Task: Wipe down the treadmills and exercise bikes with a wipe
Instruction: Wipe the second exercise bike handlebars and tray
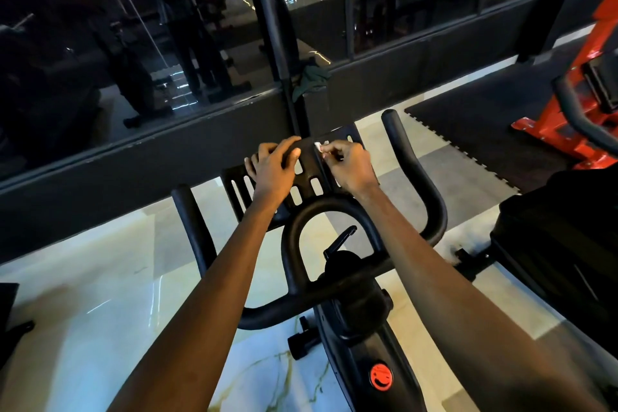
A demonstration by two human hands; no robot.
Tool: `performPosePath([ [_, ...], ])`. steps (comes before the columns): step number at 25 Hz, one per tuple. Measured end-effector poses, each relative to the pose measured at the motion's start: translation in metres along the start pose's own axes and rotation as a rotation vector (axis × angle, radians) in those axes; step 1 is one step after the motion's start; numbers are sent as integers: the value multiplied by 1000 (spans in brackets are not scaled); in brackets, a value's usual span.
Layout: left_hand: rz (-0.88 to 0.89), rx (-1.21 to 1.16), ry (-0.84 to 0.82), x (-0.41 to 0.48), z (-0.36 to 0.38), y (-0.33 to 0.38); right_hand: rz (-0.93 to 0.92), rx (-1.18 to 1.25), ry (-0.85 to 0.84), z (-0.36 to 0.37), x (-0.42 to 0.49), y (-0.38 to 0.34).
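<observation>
R hand pinches wipe on black bike's tray; L hand flat, fingers spread, bracing it. Looks early: handlebars, red machine prob left.

Dim overall, glare on the pale floor (edges bowed, wide-angle).

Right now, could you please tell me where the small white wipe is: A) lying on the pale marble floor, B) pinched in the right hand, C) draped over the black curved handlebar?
B: the right hand pinches the small white wipe against the black slotted tray.
</observation>
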State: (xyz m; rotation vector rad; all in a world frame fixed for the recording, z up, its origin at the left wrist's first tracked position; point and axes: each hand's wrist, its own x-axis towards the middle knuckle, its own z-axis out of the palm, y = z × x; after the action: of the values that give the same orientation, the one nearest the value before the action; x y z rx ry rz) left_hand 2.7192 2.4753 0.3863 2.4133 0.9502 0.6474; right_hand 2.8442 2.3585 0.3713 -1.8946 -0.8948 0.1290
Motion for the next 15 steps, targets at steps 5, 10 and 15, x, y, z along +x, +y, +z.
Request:
performPosePath([
  [5, 140, 18, 128, 0, 11, -9, 7, -15, -152, -13, -22, 26],
  [10, 191, 96, 117, 2, 14, -11, 42, -45, -273, -30, -16, 32],
  [15, 160, 90, 126, 2, 15, -14, -104, 38, 14, -3, 16, -1],
])
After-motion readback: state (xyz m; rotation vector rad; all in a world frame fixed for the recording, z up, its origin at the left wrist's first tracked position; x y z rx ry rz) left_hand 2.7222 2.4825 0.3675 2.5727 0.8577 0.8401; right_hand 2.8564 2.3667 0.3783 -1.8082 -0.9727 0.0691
